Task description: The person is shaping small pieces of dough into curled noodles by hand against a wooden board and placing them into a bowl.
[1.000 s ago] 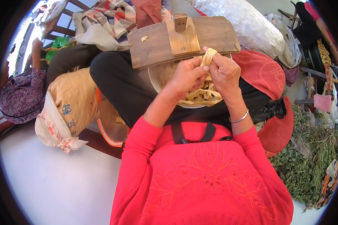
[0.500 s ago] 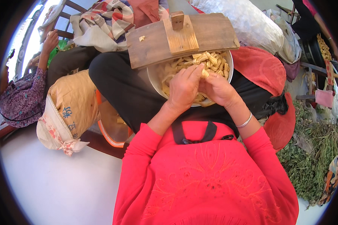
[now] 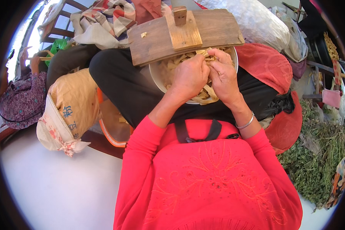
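Note:
My left hand [image 3: 190,74] and my right hand [image 3: 224,76] meet over a metal basin [image 3: 153,78] in my lap. Both are closed, fingertips pinching a pale yellow strip [image 3: 210,56] that looks like tofu skin; my fingers cover much of it. More yellow pieces, several of them knotted, lie inside the basin. Some loose strips [image 3: 205,97] hang at its near side, under my hands. Across the far rim rests a brown wooden board [image 3: 147,44] with a lighter crosspiece and block [image 3: 184,28]. One small yellow scrap [image 3: 143,35] sits on the board.
A tied tan sack [image 3: 74,99] leans left of my leg, beside an orange-edged container [image 3: 117,122]. At right are red cloths [image 3: 266,69], a white plastic bag [image 3: 253,23] and dried green plants [image 3: 314,165]. Another person's patterned sleeve [image 3: 25,99] shows at far left.
My right hand has turned upward and its fingers now pinch farther from me, above the left. Loose strips show under my hands. The other person's raised hand at left has come down.

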Tool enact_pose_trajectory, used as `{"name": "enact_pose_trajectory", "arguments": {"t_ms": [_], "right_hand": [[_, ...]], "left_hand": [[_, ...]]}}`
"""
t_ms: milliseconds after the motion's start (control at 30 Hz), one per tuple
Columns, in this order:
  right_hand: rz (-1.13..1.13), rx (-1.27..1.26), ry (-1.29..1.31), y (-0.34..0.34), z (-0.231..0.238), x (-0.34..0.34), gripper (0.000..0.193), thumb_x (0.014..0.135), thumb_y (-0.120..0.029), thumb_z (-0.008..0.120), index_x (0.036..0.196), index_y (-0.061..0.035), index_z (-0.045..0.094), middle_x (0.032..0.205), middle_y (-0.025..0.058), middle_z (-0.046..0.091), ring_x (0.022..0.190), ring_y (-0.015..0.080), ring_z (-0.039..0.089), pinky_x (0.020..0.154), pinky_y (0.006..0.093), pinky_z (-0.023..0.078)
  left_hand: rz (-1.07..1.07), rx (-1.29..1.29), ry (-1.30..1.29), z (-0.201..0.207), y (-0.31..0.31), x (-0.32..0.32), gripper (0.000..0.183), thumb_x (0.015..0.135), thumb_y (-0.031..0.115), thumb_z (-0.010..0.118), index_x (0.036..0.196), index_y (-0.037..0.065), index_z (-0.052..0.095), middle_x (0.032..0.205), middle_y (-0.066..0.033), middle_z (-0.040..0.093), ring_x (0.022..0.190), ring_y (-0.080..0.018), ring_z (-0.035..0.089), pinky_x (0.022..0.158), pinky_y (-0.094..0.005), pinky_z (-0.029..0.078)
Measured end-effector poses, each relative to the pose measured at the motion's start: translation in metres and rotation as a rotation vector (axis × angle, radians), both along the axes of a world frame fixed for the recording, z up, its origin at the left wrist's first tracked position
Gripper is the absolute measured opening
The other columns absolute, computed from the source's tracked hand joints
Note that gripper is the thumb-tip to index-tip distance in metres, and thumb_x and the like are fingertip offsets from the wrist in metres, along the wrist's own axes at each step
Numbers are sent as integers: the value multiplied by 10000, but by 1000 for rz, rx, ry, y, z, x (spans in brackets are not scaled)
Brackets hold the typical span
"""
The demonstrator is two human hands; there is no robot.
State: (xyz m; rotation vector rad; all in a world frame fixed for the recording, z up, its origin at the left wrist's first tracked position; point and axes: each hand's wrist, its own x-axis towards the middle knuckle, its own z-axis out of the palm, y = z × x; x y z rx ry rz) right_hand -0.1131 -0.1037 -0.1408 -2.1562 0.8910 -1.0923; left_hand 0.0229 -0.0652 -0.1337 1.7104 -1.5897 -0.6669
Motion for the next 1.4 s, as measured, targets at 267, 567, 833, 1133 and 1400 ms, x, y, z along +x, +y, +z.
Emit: {"name": "enact_pose_trajectory", "arguments": {"t_ms": [267,567,833,1133,1400], "right_hand": [[-37,466,-552,-15,9,8,87,820,21,595,862,62,660,1147,103,540,989,171,542,855,272,420],[252,1110,-1051,-19,1,-9,194,920,-49,541,1081,27,618,1207,44,532,1011,168,546,879,332,456],[22,224,-186,-64,32,-20,300,929,-246,590,1140,-35,627,1249,57,525,1122,108,492,891,262,429],[359,977,-97,-75,38,-3,164,894,-171,636,919,-11,658,646,-25,549,505,33,461,477,175,388],[92,823,-117,-89,18,25,160,882,-163,630,867,-8,666,624,-18,541,494,39,454,447,189,379]], "left_hand": [[98,340,1101,-1,27,-9,285,987,265,454,858,36,564,552,33,404,442,-53,317,415,-203,253],[-36,412,1323,-6,70,23,304,983,311,488,842,46,539,541,51,346,447,-49,251,420,-226,200],[-103,-80,-98,23,38,44,157,900,192,602,869,40,619,651,-99,584,588,-265,577,547,-328,437],[-101,178,346,25,-7,83,174,909,185,576,903,22,636,686,-25,588,621,-133,544,580,-279,428],[4,229,636,6,-46,109,150,907,120,557,1018,43,624,700,40,531,532,-3,369,466,-164,255]]}}
